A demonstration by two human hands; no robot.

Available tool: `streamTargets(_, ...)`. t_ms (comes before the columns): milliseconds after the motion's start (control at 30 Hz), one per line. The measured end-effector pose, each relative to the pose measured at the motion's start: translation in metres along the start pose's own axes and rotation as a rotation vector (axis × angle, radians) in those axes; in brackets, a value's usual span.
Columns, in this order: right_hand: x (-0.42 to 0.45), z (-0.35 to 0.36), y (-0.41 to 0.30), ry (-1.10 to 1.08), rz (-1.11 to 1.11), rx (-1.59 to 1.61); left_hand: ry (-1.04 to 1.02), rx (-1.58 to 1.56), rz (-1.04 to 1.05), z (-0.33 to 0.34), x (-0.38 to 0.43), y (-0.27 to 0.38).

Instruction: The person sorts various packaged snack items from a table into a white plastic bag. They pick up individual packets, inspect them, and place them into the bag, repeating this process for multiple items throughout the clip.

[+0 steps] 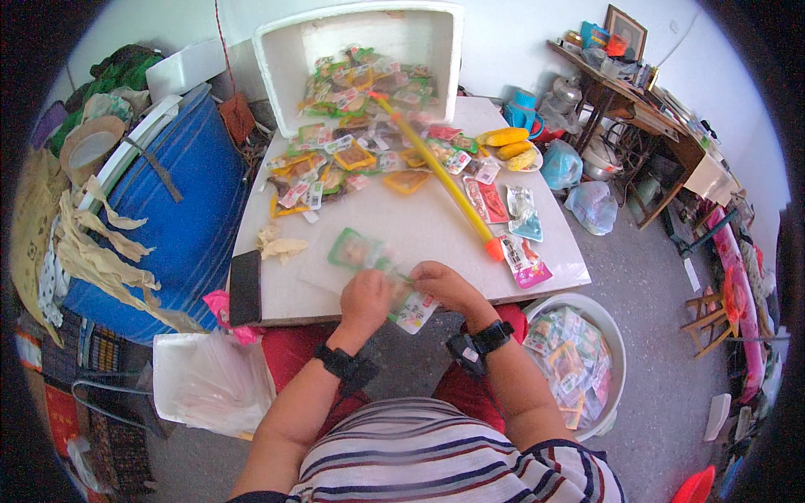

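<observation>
My left hand (365, 300) and my right hand (440, 284) are close together at the near edge of the white table (333, 214). Between them they pinch a clear plastic bag (321, 267) that has small green-edged food packets (355, 249) in or under it; motion blur hides which. A green and white packet (413, 312) hangs below my fingers. Farther back, many small food packets (355, 156) lie heaped, spilling from a white foam box (270, 75) tipped on its side. A yellow stick with orange ends (440, 173) lies slantwise across the table, its far end on the heap.
Larger pouches (525, 259) and corn cobs (506, 136) lie on the right. A dark phone (245, 288) rests at the left corner. Beside my legs stand a foam box of clear bags (217, 380) and a white bucket (618, 377) of filled packs. A blue barrel (170, 232) stands left.
</observation>
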State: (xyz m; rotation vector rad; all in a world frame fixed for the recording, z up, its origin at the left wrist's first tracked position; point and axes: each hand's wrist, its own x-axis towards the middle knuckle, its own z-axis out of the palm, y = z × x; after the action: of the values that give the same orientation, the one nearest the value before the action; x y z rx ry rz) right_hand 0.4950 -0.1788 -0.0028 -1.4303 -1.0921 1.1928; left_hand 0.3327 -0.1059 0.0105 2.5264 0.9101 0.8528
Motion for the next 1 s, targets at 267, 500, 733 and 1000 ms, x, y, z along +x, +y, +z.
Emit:
streamTargets(267, 0.018, 0.031, 0.008, -0.155, 0.06, 0.99, -0.025, 0.081, 0.025, -0.002, -0.007, -0.002)
streamTargets(500, 0.009, 0.049, 0.021, 0.026, -0.006, 0.994, 0.013, 0.097, 0.062, 0.001, -0.017, -0.004)
streamTargets(733, 0.045, 0.066, 0.053, 0.148, -0.293, 0.469, -0.085, 0.108, 0.027, -0.009, -0.015, 0.005)
streamTargets(1000, 0.025, 0.057, 0.042, 0.13, -0.154, 0.335, -0.079, 0.075, 0.021, -0.014, -0.022, 0.0)
